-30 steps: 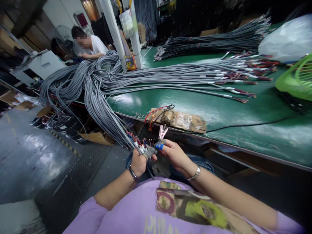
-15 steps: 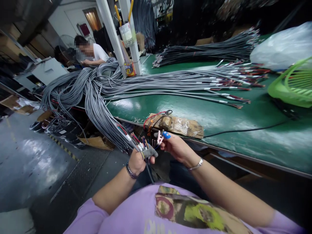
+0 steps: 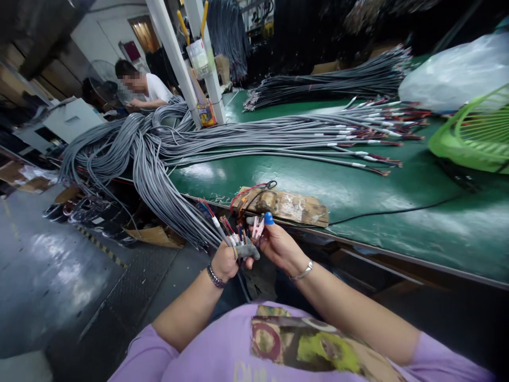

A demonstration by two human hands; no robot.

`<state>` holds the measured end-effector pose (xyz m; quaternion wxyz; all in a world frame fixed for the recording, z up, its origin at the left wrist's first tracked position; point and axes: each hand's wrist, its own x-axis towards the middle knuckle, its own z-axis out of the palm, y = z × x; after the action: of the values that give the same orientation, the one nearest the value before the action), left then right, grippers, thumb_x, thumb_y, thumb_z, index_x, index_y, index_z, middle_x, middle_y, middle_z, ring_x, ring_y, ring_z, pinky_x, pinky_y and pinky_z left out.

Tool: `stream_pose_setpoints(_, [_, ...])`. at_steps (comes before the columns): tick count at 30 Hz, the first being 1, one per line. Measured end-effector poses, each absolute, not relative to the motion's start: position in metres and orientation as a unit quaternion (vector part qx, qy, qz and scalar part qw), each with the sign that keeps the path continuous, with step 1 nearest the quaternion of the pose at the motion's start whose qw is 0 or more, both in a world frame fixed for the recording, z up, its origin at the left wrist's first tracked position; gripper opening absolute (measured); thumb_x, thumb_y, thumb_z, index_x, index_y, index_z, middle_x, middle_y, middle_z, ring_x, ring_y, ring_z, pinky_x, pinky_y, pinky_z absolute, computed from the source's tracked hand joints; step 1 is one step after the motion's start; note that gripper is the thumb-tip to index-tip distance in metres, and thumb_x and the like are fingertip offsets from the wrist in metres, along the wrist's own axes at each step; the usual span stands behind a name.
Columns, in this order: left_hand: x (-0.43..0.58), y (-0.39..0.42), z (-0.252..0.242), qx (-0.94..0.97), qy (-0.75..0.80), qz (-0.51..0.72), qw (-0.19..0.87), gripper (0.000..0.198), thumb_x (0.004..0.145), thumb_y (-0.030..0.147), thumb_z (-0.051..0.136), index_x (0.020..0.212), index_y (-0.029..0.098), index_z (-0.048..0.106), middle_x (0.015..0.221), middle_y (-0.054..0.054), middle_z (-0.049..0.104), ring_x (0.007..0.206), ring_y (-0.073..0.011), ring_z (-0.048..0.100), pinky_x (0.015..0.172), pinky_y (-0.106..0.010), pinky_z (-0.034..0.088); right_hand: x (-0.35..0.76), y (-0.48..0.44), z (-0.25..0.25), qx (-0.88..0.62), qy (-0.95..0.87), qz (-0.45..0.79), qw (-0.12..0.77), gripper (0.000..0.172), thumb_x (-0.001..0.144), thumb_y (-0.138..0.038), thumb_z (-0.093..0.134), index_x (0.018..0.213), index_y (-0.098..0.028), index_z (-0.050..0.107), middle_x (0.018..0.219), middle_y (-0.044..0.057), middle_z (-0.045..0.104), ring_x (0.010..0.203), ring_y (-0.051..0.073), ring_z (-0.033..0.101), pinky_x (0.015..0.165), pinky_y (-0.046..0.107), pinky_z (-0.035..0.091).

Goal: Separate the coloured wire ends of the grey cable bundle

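Observation:
My left hand (image 3: pixel 226 263) is closed around the ends of several grey cables (image 3: pixel 170 199) beside the bench edge. A grey cover is on its thumb. Past the white sleeves, thin coloured wires (image 3: pixel 227 226) with bare copper tips fan out above my fist. In my right hand (image 3: pixel 281 247), thumb and fingers pinch a pale pink clip (image 3: pixel 257 227), shaped like a clothes peg, close to the wire ends. A blue cover sits on the thumb tip. Whether the clip touches a wire is too small to tell.
A wooden block (image 3: pixel 306 208) with red and black leads lies at the green bench's (image 3: pixel 377 233) near edge. More grey cables (image 3: pixel 254 135) stretch across the bench. A green basket (image 3: pixel 469 135) and white plastic bag (image 3: pixel 441 71) stand right. A co-worker (image 3: pixel 153 90) sits far left.
My right hand has come slightly left and down with the pink clip, closer to the wires in my left hand. The wire ends have shifted. The whole view has moved a little.

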<state>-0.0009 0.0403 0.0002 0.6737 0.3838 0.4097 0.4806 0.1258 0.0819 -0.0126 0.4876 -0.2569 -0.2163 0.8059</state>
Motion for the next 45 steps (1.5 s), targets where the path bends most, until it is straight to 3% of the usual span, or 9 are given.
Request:
stream_pose_setpoints(12, [-0.002, 0.03, 0.0, 0.406, 0.432, 0.463, 0.659, 0.039, 0.052, 0.045, 0.08, 0.053, 0.009, 0.065, 0.047, -0.007, 0.062, 0.034, -0.0093, 0.048, 0.035, -0.02, 0.031, 0.133, 0.075, -0.01, -0.246, -0.206, 0.835, 0.447, 0.052, 0.071, -0.067, 0.063, 0.075, -0.015, 0.069, 0.064, 0.003, 0.063, 0.054, 0.011, 0.053, 0.051, 0.023, 0.045])
stream_pose_setpoints(19, [-0.002, 0.012, -0.006, 0.424, 0.445, 0.515, 0.597, 0.032, 0.063, 0.043, 0.075, 0.06, 0.012, 0.069, 0.047, -0.004, 0.061, 0.039, -0.0104, 0.05, 0.041, -0.022, 0.035, 0.14, 0.071, -0.01, -0.232, -0.221, 0.837, 0.444, 0.031, 0.075, -0.047, 0.072, 0.08, -0.017, 0.069, 0.069, 0.001, 0.064, 0.057, 0.009, 0.052, 0.054, 0.022, 0.047])
stream_pose_setpoints(29, [0.01, 0.021, 0.005, 0.398, 0.454, 0.545, 0.581, 0.034, 0.066, 0.043, 0.07, 0.053, 0.013, 0.066, 0.038, -0.002, 0.053, 0.037, -0.0101, 0.046, 0.042, -0.023, 0.033, 0.135, 0.074, -0.012, -0.222, -0.191, 0.851, 0.436, 0.033, 0.077, -0.049, 0.069, 0.086, -0.017, 0.069, 0.073, 0.003, 0.067, 0.061, 0.012, 0.057, 0.058, 0.025, 0.05])
stream_pose_setpoints(35, [0.012, 0.025, 0.004, 0.405, 0.459, 0.533, 0.585, 0.036, 0.068, 0.044, 0.07, 0.052, 0.012, 0.065, 0.038, -0.002, 0.053, 0.037, -0.0097, 0.046, 0.042, -0.023, 0.034, 0.131, 0.074, -0.007, -0.237, -0.148, 0.843, 0.459, 0.027, 0.073, -0.043, 0.075, 0.073, -0.017, 0.067, 0.069, 0.001, 0.067, 0.061, 0.011, 0.056, 0.063, 0.025, 0.05])
stream_pose_setpoints(45, [0.007, 0.012, 0.003, 0.416, 0.478, 0.516, 0.577, 0.036, 0.066, 0.046, 0.072, 0.055, 0.012, 0.066, 0.043, -0.003, 0.056, 0.039, -0.0106, 0.047, 0.043, -0.024, 0.034, 0.135, 0.073, -0.013, -0.21, -0.159, 0.859, 0.438, 0.038, 0.079, -0.058, 0.062, 0.08, -0.021, 0.066, 0.075, 0.001, 0.067, 0.059, 0.01, 0.056, 0.057, 0.023, 0.049])
